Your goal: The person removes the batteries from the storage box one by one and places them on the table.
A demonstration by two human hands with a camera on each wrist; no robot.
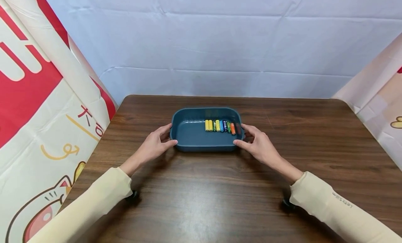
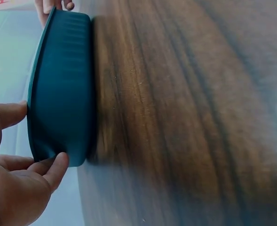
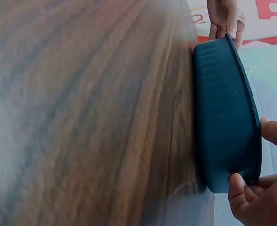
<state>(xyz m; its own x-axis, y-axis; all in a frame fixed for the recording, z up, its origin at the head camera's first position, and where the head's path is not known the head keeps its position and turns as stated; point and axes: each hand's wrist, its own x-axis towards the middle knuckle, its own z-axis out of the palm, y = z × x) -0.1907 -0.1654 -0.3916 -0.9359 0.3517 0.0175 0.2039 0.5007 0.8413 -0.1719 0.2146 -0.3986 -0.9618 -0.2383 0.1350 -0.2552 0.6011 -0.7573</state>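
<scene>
A dark blue-green rectangular plastic tray (image 1: 190,133) with rounded corners sits on the wooden table. My left hand (image 1: 155,142) grips its left end, thumb at the rim and fingers against the outer wall. At the opposite end my right hand (image 1: 260,142) holds it the same way, with the thumb at the near right corner. Inside, toward the right, several batteries (image 1: 217,126) lie side by side in a row: yellow, green, blue and dark ones, and an orange one (image 1: 232,129) at the right end. Both wrist views show the tray's outer wall (image 2: 65,89), hiding the batteries.
Dark brown wood grain covers the table (image 1: 201,187), whose far edge meets a white cloth backdrop (image 1: 201,44). A printed curtain with red shapes (image 1: 28,93) hangs along the left side. Another printed cloth (image 1: 383,103) stands at the right edge.
</scene>
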